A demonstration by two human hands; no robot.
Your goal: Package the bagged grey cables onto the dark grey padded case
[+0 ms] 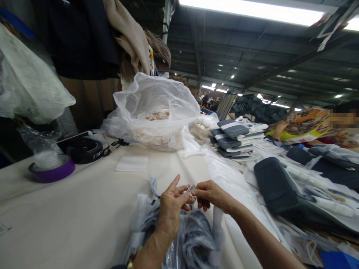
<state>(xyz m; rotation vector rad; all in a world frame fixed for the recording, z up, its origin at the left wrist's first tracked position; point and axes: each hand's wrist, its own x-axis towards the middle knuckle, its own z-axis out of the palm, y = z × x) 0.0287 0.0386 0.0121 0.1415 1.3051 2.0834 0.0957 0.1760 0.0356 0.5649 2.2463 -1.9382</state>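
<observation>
Nearest the camera, between the forearms and beneath the hands, lies a bundle [198, 233] of dark grey pieces in clear plastic, with pale wrapped parts at its sides. Just above the bundle is a small pale piece [192, 189] with a thin light strand across it. The right hand [209, 192] pinches this piece between thumb and fingers; the left hand [171, 203] has one finger raised apart and its other fingertips against the piece, though whether they grip it I cannot tell. A weak pinch could let the piece slip onto the bundle's glossy plastic, and too hard a pull could snap or tangle the strand. A grey strap [153, 186] juts out at the bundle's far left corner, where it could snag a finger. Beyond the bundle, a white sheet [131, 163] lies loose on the table [84, 213], and could slide if a sleeve brushes it; behind that, a large clear bag [157, 139] gapes and might spill if knocked. Beyond the bundle to the right, a stack [231, 138] of dark padded pieces sits unevenly, so a bump could topple it.
</observation>
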